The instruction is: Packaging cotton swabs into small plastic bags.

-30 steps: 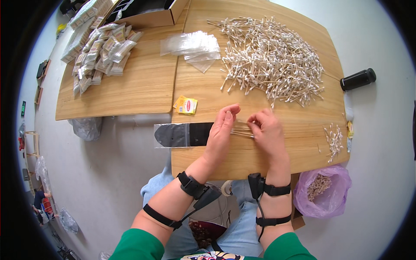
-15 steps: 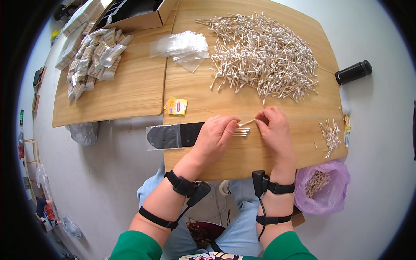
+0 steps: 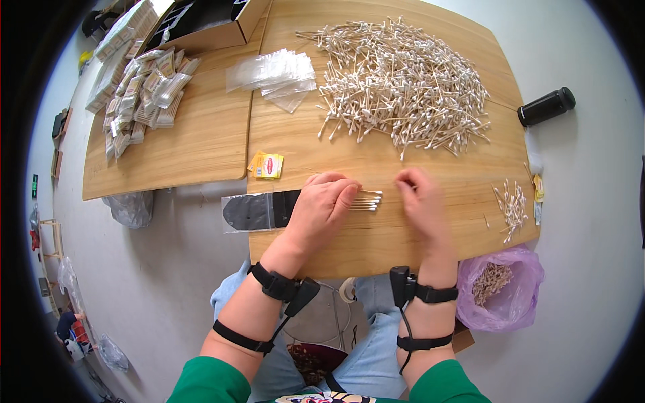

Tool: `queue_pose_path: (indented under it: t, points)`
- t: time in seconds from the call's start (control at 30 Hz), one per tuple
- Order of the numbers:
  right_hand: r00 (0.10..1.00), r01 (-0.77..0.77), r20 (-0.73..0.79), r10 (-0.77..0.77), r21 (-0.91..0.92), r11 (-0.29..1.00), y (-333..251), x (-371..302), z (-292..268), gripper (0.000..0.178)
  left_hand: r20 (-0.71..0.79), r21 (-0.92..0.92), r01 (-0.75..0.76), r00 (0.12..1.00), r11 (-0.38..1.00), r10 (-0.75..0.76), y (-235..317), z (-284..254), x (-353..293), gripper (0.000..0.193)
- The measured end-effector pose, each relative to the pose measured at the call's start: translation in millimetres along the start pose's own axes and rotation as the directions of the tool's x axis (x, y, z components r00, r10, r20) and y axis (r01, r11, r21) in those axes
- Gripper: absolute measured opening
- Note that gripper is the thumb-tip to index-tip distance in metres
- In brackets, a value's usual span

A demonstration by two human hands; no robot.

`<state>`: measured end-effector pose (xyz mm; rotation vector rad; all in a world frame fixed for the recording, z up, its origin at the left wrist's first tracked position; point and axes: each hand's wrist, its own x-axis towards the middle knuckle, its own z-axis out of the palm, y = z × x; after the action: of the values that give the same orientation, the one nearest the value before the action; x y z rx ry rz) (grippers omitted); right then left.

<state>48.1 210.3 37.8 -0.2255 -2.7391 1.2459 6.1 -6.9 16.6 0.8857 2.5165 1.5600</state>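
My left hand [image 3: 326, 205] is closed around a small bunch of cotton swabs [image 3: 366, 200], whose white tips stick out to its right. Under and left of this hand lies a clear plastic bag with a black rounded insert [image 3: 247, 212]; its right part is hidden. A short gap separates the swab tips from my right hand [image 3: 422, 200], which is blurred by motion. Its fingers are curled in a pinch, and what sits between them is too small to make out. Beyond both hands spreads a large heap of cotton swabs [image 3: 410, 87].
Clear bags [image 3: 275, 74] and yellow cards [image 3: 267, 165] lie on the table [image 3: 322, 252]. Packed swab bags [image 3: 144, 94] and an open cardboard box [image 3: 218, 37] occupy the left. At right are a small swab pile [image 3: 512, 211], a black bottle [image 3: 547, 107] and a purple bag [image 3: 510, 305].
A swab held between both hands now lies with the others at my left hand. The right hand has drawn slightly away from it. The view has shifted a little.
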Motion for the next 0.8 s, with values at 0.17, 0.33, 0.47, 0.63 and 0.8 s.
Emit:
queue_pose_path:
  t: [0.17,0.33,0.47,0.63,0.8]
  points:
    - [0.903,-0.296,-0.398,0.165,-0.295,0.908,71.2,-9.3,-61.9,0.014,-0.001,-0.015,-0.005,1.0,1.0,0.005,-3.7,-0.4,-0.5,0.043]
    - [0.947,-0.174,-0.32,0.038,-0.406,0.897,61.6,-8.3,-55.4,0.037,-0.003,-0.072,0.036,0.999,0.997,-0.036,-2.3,0.1,-0.8,0.044]
    - [0.998,0.037,-0.045,-0.048,-0.229,0.973,17.1,10.4,-8.3,0.05,-0.02,-0.121,0.087,0.996,0.989,-0.09,0.3,-4.7,-0.9,0.045]
    - [0.986,0.1,-0.05,-0.161,-0.594,0.798,11.7,18.9,20.6,0.055,-0.013,-0.121,0.12,0.992,0.985,-0.122,-2.0,-4.5,0.8,0.04]
    - [0.99,0.141,0.053,-0.131,-0.431,0.891,-7.9,12.2,37.1,0.057,-0.192,-0.095,0.04,0.98,0.995,-0.058,-4.8,-1.2,3.7,0.028]
